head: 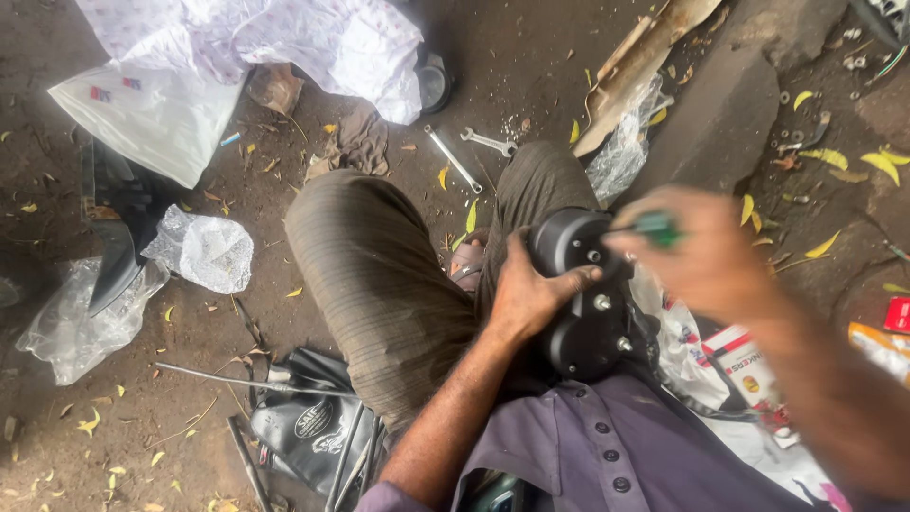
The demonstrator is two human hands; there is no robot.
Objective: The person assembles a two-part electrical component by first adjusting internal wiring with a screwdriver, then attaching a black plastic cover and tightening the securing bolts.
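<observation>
Left hand (526, 294): we see it wrapped over the near edge of the black housing (588, 299), thumb and fingers pressed on its face.
Right hand (711, 251): blurred; it seems closed around a green-handled screwdriver (656, 228), but we cannot tell exactly how the fingers sit.
Housing: rests on our lap between the knees, above the purple shirt (607, 446), with silver screw heads (601, 302) showing on its face.
Slip risk: we judge the tip could skid off a screw and jab the left thumb just beside it.
Loss risk: a loosened screw could drop into the dirt (237, 313) among leaves and plastic bags (204, 248).
Grip risk: held by one hand only, the housing may twist.
Nearby: two wrenches (464, 152) lie on the ground beyond the knees.
</observation>
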